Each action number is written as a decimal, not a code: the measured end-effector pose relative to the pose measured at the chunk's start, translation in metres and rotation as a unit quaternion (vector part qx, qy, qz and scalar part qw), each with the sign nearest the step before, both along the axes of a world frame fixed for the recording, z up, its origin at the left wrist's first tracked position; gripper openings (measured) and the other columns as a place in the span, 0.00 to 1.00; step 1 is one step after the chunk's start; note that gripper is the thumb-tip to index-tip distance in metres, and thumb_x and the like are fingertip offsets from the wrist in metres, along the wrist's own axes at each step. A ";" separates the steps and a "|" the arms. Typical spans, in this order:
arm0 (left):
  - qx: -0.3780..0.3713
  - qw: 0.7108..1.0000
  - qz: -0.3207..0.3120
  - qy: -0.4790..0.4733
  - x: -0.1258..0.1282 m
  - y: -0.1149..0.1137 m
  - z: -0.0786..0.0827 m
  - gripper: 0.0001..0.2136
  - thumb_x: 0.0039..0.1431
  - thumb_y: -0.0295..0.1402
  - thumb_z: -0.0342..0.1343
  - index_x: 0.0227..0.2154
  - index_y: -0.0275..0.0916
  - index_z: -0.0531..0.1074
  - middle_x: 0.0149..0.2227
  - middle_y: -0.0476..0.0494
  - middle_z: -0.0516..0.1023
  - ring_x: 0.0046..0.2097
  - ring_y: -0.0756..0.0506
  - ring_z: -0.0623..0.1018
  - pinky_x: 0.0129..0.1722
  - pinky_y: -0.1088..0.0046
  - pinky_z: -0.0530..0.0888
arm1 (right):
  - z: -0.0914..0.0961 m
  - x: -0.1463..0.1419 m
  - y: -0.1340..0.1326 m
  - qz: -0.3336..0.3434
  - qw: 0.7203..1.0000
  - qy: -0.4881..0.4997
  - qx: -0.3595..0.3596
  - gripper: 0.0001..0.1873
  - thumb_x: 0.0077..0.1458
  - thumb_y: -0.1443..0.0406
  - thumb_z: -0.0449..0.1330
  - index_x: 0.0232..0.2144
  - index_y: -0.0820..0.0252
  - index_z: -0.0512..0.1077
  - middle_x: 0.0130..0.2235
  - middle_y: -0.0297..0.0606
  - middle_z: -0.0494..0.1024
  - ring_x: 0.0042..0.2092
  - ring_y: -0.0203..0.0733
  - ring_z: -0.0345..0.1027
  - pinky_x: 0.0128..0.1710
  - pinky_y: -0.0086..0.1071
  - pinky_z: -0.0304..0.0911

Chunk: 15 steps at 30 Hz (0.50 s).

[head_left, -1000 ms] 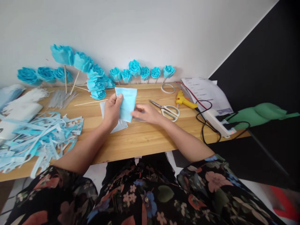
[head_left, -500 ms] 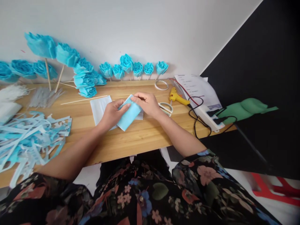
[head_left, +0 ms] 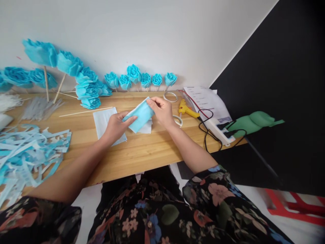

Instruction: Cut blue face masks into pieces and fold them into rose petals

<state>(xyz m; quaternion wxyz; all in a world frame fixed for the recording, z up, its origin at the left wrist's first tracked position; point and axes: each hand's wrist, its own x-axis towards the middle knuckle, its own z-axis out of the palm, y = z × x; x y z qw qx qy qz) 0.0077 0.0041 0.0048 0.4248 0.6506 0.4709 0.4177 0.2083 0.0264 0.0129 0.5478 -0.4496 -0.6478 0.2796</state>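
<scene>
Between my two hands, just above the table, is a light blue folded sheet (head_left: pixel 141 116) that looks like face-mask fabric. My left hand (head_left: pixel 118 124) pinches its left corner, thumb on top. The upper right corner is pinched by my right hand (head_left: pixel 160 109), whose fingertips are partly behind the sheet. Beneath the hands lie pale flat sheets, one white-blue (head_left: pixel 101 122) by the left wrist and another (head_left: pixel 146 127) under the held piece. A thin wooden stick (head_left: pixel 83 112) rests behind them. Right of my right hand are scissors, with a white handle (head_left: pixel 178 120) showing.
Blue fabric flowers on sticks (head_left: pixel 133 74) line the wall. Cut strips (head_left: pixel 30 152) heap at the left, near grey thin ties (head_left: pixel 38 107). To the right are a tape roll (head_left: pixel 170 97), a yellow glue gun (head_left: pixel 186 109), a power strip (head_left: pixel 223 133) with black cables, and papers (head_left: pixel 207 100).
The blue sheet has turned to lie flatter and wider between my hands. My left hand has shifted to its left corner, and the whole view has moved slightly.
</scene>
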 end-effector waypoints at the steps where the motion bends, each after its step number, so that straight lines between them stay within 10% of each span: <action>1: -0.005 1.000 -0.001 -0.002 0.000 0.000 0.000 0.15 0.51 0.45 0.64 0.28 0.36 0.78 0.21 0.51 0.73 0.24 0.50 0.69 0.23 0.76 0.65 | 0.001 0.001 0.001 -0.005 1.000 0.004 0.005 0.24 0.58 0.46 0.60 0.29 0.61 0.76 0.26 0.31 0.67 0.30 0.33 0.57 0.29 0.29 0.53; 15: 0.019 0.999 -0.046 0.005 0.000 0.000 0.002 0.12 0.52 0.43 0.62 0.25 0.37 0.76 0.21 0.50 0.75 0.24 0.50 0.70 0.24 0.76 0.66 | 0.000 0.007 0.007 -0.040 0.999 -0.020 0.025 0.26 0.59 0.44 0.57 0.27 0.61 0.73 0.24 0.31 0.63 0.28 0.33 0.56 0.28 0.29 0.52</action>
